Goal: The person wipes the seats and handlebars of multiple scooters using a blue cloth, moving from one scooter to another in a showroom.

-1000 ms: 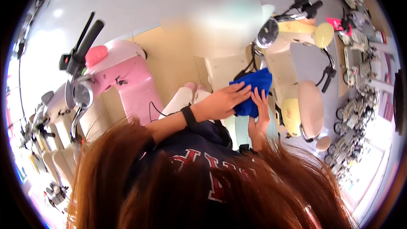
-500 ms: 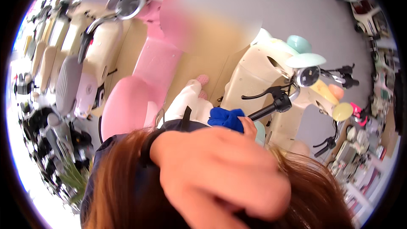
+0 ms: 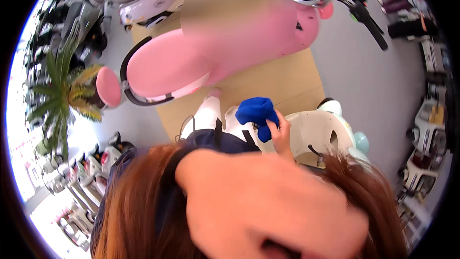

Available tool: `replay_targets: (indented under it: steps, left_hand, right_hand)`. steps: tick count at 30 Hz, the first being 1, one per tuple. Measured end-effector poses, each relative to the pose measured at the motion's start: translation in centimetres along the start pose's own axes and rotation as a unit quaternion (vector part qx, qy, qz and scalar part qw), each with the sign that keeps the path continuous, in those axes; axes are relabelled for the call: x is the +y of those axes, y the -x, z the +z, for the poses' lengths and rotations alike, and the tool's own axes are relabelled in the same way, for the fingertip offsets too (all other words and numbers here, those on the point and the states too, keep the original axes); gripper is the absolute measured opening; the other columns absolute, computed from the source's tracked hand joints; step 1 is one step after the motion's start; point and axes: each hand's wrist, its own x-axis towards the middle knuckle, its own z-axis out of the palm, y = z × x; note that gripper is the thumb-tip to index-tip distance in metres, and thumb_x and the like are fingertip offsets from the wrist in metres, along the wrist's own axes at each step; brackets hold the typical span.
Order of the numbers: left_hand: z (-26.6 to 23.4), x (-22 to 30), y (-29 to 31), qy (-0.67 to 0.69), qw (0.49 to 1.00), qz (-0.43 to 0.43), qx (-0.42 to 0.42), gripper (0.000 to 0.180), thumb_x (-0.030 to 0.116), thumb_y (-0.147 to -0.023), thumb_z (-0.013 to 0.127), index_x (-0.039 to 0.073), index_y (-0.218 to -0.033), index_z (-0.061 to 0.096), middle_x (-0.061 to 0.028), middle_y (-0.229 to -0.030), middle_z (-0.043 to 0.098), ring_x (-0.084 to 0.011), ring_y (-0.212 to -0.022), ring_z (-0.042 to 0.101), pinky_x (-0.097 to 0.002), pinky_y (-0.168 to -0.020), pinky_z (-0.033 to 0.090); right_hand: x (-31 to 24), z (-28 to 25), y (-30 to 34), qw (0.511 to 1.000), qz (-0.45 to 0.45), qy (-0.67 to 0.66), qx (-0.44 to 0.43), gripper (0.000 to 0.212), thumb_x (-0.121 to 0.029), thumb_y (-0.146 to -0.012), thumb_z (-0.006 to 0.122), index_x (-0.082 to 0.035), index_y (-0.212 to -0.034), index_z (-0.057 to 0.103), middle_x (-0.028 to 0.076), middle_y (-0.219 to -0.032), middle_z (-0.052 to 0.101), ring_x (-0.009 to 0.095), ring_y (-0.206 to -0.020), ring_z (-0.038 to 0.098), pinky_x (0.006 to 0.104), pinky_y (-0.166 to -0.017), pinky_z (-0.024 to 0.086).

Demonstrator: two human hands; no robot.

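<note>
My left hand point(image 3: 268, 201) looms large and blurred at the bottom centre, with a black band point(image 3: 173, 175) round its wrist. Its fingers are curled, and anything inside them is hidden. Farther down, my right hand point(image 3: 281, 132) is closed on a bunched blue cloth point(image 3: 258, 112), which hangs in front of my white trousers. Beyond the cloth stands a pink scooter with a pink seat point(image 3: 160, 62), apart from both hands. A cream scooter point(image 3: 311, 132) is just right of my right hand, partly covered by hair.
Wood-coloured flooring point(image 3: 292, 79) lies under the pink scooter, with grey floor point(image 3: 354, 67) around it. A potted palm point(image 3: 64, 91) stands at the left. Rows of scooters line both sides. A black handlebar grip point(image 3: 371, 26) juts out at the upper right. A blurred disc hides part of the pink scooter.
My view has swung left, so the pink scooter now lies across the top and the cream one sits lower. My left hand reaches farther right. The blue cloth stays in my right hand, raised slightly.
</note>
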Motion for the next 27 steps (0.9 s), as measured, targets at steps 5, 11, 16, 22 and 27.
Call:
replay_targets:
  steps: [5, 11, 16, 22, 27]
  left_hand:
    - [-7.1, -2.1, 6.1, -0.281, 0.935, -0.218, -0.001, 0.055, 0.006, -0.079, 0.055, 0.011, -0.134, 0.057, -0.013, -0.108, 0.055, -0.0321, -0.093, 0.054, -0.0415, -0.082, 0.048]
    - [-14.2, -4.8, 23.8, -0.476, 0.798, -0.361, -0.077, 0.068, 0.016, -0.067, 0.079, 0.007, -0.129, 0.054, -0.0161, -0.12, 0.059, -0.0368, -0.118, 0.054, -0.0515, -0.112, 0.034]
    - [-18.4, -2.5, 29.7, -0.394, 0.717, -0.567, -0.098, 0.044, 0.012, -0.07, 0.076, 0.004, -0.107, 0.054, -0.0168, -0.106, 0.066, -0.0361, -0.106, 0.062, -0.047, -0.093, 0.049]
    - [-25.0, 0.5, 36.7, -0.456, 0.652, -0.599, 0.09, 0.025, -0.004, -0.084, 0.051, 0.006, -0.107, 0.05, -0.0209, -0.092, 0.066, -0.0394, -0.093, 0.064, -0.0522, -0.077, 0.048]
    - [-34.0, 4.7, 42.1, -0.662, 0.572, -0.427, 0.23, 0.055, -0.01, -0.08, 0.049, 0.004, -0.132, 0.057, -0.0214, -0.129, 0.061, -0.0376, -0.123, 0.056, -0.0442, -0.105, 0.044]
  right_hand:
    - [-1.7, 3.0, -3.7, 0.997, 0.004, -0.015, -0.07, 0.044, -0.015, -0.088, 0.071, 0.004, -0.126, 0.057, 0.008, -0.102, 0.07, 0.016, -0.095, 0.065, 0.0332, -0.086, 0.052]
    - [-3.8, 9.4, -8.1, 0.944, -0.076, 0.179, -0.265, 0.054, -0.007, -0.077, 0.078, 0.0, -0.126, 0.057, 0.02, -0.104, 0.07, 0.035, -0.095, 0.068, 0.0378, -0.087, 0.052]
    - [-4.3, 17.1, -10.3, 0.881, -0.11, 0.278, -0.367, 0.043, 0.007, -0.079, 0.062, -0.001, -0.121, 0.057, 0.022, -0.099, 0.061, 0.042, -0.1, 0.058, 0.0476, -0.086, 0.047]
    - [-2.3, 28.4, -18.5, 0.834, -0.189, 0.304, -0.421, 0.046, 0.012, -0.078, 0.05, -0.001, -0.121, 0.056, 0.024, -0.11, 0.062, 0.044, -0.105, 0.057, 0.0481, -0.089, 0.047]
    - [-3.9, 42.0, -26.0, 0.772, -0.393, 0.345, -0.361, 0.05, 0.007, -0.081, 0.05, -0.005, -0.129, 0.056, 0.018, -0.123, 0.063, 0.039, -0.116, 0.056, 0.0463, -0.098, 0.046]
